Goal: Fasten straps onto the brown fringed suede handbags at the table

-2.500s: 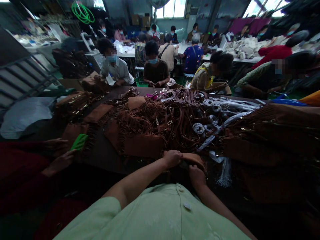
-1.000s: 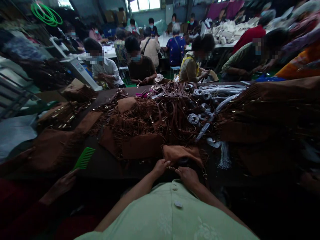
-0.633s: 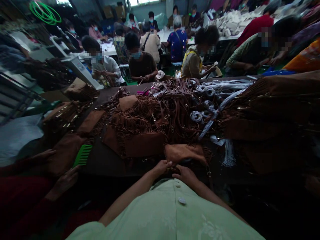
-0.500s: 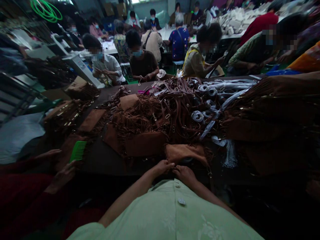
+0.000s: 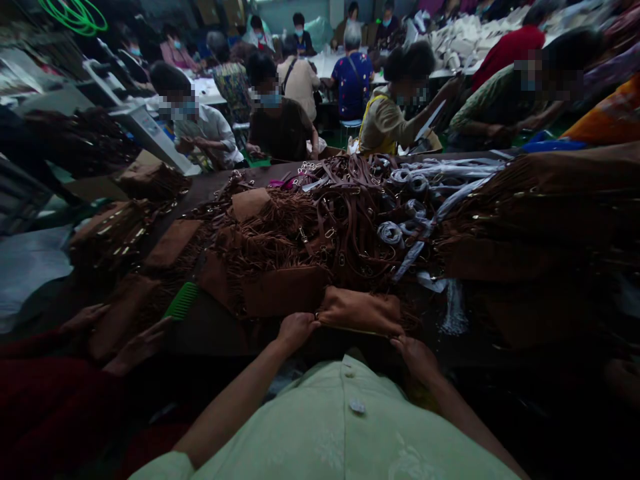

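A brown fringed bag (image 5: 359, 311) lies at the table's near edge, its zipped edge toward me and its fringe pointing to the right and away. My left hand (image 5: 297, 332) is closed on the bag's left near corner. At the right near corner, my right hand (image 5: 416, 357) pinches the bag too, so the near edge is stretched straight between both hands. Just beyond it lies another brown fringed bag (image 5: 285, 291). Brown straps with metal clasps (image 5: 345, 227) are heaped farther back.
Rolled pale strips (image 5: 393, 233) lie right of the straps. Stacked brown fringed bags (image 5: 530, 220) fill the right side. On the left, a co-worker's hand (image 5: 145, 343) holds a green comb (image 5: 181, 301) over a brown piece. Several people work across the table.
My hands have moved apart from close together to the bag's two near corners. The bag's near edge is now pulled straight. The co-worker's green comb has moved right.
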The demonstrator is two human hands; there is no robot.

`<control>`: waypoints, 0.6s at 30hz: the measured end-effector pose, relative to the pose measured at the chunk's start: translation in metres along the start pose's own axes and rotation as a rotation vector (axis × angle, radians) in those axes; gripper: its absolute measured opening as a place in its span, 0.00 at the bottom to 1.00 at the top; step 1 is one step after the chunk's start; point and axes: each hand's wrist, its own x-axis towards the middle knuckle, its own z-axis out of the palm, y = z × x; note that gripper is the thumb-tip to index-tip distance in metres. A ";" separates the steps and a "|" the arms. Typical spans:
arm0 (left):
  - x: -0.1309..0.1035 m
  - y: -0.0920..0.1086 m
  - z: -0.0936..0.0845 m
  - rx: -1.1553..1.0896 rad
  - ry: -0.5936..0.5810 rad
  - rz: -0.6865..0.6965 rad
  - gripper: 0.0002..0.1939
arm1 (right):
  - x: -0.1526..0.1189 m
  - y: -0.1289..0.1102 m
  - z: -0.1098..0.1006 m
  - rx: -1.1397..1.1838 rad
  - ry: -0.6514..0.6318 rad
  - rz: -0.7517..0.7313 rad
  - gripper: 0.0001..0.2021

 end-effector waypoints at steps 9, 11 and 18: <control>0.004 0.008 0.015 -0.265 -0.073 -0.068 0.17 | -0.015 0.044 -0.019 -0.070 0.055 0.120 0.15; 0.007 0.017 0.012 -0.424 -0.078 0.019 0.19 | -0.015 0.024 -0.023 -0.094 0.205 0.074 0.17; -0.002 0.105 -0.045 -0.708 -0.105 0.362 0.22 | 0.007 -0.057 -0.057 0.015 0.296 -0.412 0.34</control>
